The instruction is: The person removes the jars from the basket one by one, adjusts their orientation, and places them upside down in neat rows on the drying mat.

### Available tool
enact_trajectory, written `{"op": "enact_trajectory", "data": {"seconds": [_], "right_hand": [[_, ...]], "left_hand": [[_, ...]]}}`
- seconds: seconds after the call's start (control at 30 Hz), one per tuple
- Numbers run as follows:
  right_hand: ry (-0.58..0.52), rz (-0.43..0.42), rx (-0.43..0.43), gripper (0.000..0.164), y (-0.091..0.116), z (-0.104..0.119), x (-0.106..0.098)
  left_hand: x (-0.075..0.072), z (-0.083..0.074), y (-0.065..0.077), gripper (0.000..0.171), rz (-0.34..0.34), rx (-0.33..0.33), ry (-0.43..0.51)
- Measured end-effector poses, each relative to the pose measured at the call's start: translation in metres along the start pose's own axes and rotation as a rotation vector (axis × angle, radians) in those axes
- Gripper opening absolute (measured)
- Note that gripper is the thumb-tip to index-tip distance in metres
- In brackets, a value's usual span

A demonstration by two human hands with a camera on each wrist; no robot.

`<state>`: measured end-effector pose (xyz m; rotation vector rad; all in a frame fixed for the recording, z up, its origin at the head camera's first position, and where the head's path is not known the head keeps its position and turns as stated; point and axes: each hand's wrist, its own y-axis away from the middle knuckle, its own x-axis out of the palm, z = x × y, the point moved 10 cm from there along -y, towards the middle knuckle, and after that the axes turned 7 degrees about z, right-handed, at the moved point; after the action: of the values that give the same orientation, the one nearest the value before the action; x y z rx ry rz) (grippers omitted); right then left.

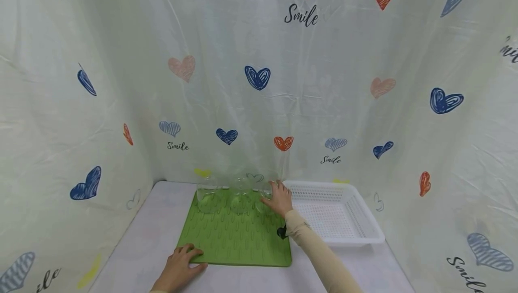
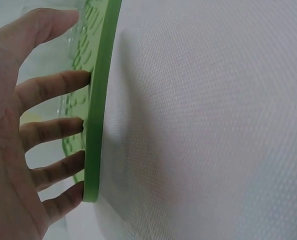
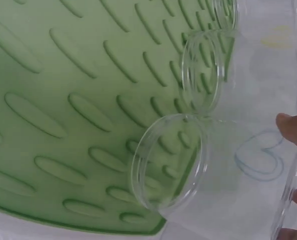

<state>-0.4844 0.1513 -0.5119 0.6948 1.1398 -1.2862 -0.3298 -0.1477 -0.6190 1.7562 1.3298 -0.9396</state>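
Note:
Three clear glasses stand in a row along the far part of a green ridged mat [image 1: 238,250]: a left glass [image 1: 208,201], a middle glass [image 1: 240,203] and a right glass [image 3: 228,170]. My right hand [image 1: 279,198] grips the right glass near its upper end, with the thumb and fingertips around its side in the right wrist view. The glass's lower end is at the mat, close to its right edge. At the mat's near left corner, my left hand [image 1: 179,267] lays its spread fingertips [image 2: 76,79] on the edge, thumb apart.
A white perforated plastic basket [image 1: 344,241] sits on the table right of the mat, close to my right forearm. The table [image 1: 139,234] has a white cloth, and a curtain [image 1: 299,99] printed with hearts surrounds it on the far and both side edges.

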Motion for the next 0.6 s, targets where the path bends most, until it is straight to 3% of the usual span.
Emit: {"op": "enact_trajectory", "data": {"seconds": [0.37,0.6], "right_hand": [[-0.071,0.03,-0.026,0.073,0.005,-0.011,0.015],[-0.109,-0.067,0.006,0.073,0.028,-0.008,-0.002]], "left_hand": [[0.0,0.0,-0.001,0.045,0.004,-0.005,0.01],[0.0,-0.005,-0.001,0.045,0.032,-0.004,0.021]]}}
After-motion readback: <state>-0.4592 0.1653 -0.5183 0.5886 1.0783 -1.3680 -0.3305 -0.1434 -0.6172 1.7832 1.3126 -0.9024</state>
